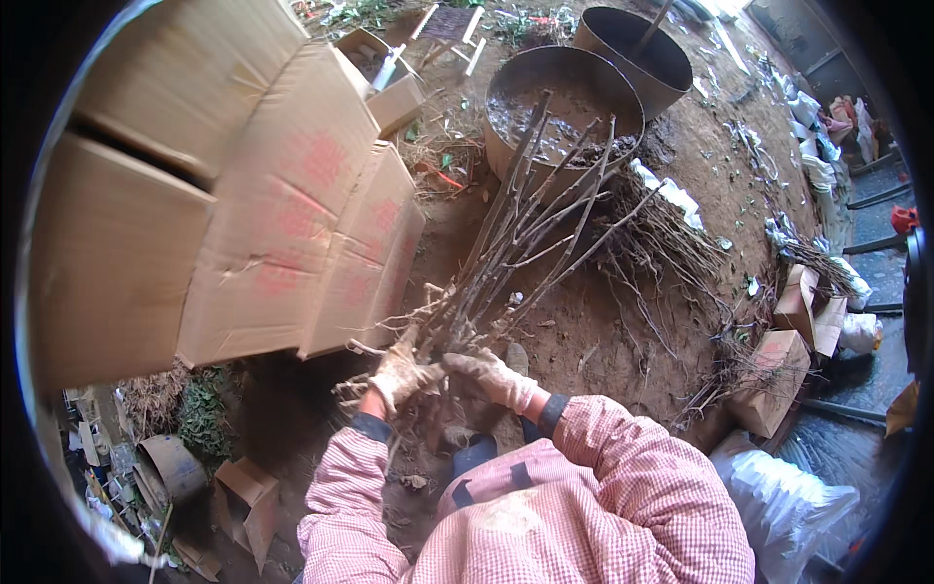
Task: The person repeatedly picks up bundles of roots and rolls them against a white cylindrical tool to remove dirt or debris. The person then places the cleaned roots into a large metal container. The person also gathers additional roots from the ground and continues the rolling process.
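Observation:
Both hands wear pale, dirt-stained work gloves and meet at the root end of a bundle of bare woody saplings (511, 241). My left hand (400, 376) grips the bundle from the left, among the tangled roots. From the right, my right hand (492, 374) closes around the same lower stems. The bundle leans away from me, its thin tops reaching in front of a round tub of muddy liquid (565, 120). The fingers are partly hidden by roots. Beyond the bundle, a pile of rooted saplings (657, 233) lies on the soil beside the tub.
Large cardboard boxes (284, 212) with red print stand close on the left. Behind the muddy tub is a second tub (642, 62) with a stick in it. A low folding stool (449, 28) stands farther back. Right of me are a small carton (770, 383) and white plastic sheeting (781, 496).

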`<state>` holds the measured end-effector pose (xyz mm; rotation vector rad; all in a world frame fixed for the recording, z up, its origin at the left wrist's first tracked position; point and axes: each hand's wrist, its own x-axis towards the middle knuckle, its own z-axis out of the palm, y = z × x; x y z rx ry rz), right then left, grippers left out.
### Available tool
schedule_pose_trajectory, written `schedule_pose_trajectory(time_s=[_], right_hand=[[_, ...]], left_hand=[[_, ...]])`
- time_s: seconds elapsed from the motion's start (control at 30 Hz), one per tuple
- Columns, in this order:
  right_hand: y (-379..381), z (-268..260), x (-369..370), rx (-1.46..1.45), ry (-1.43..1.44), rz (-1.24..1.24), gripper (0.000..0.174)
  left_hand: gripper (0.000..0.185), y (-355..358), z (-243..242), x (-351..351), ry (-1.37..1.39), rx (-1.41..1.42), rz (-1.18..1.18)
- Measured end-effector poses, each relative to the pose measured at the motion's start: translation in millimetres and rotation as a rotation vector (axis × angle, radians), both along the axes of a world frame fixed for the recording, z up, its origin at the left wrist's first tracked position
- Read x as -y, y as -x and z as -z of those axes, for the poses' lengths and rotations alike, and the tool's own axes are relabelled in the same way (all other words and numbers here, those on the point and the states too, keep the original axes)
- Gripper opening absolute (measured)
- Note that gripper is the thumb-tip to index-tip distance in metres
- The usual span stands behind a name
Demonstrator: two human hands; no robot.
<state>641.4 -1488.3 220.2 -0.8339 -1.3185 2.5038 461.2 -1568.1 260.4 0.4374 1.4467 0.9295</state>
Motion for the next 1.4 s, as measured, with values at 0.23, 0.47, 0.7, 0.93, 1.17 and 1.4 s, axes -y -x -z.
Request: schedule_pose_trajectory(time_s=[0.23,0.47,0.7,0.93,1.17,1.4], right_hand=[[19,-53,165,0.053,0.807,-0.202,0.036],[14,-49,373,0.047,1.275,-0.78,0.054],[-9,-54,476,0.408,1.125,-1.151,0.037],[-12,-43,501,0.819,1.035,-1.215,0.04],[45,-30,497,0.684,1.106,-1.31,0.036],[106,-17,506,0.69,1.251,-1.285,0.032]], left_hand=[[0.101,24,-80,175,0.174,-0.668,0.44],[0.1,-36,-74,448,0.283,-0.149,-0.015],[0.06,-173,-35,615,0.26,0.125,-0.741],[0.049,-220,-23,613,0.271,0.145,-0.909],[0.052,-172,-30,610,0.039,-0.279,-0.689],[0.057,-106,-35,602,0.29,0.321,-1.122]])
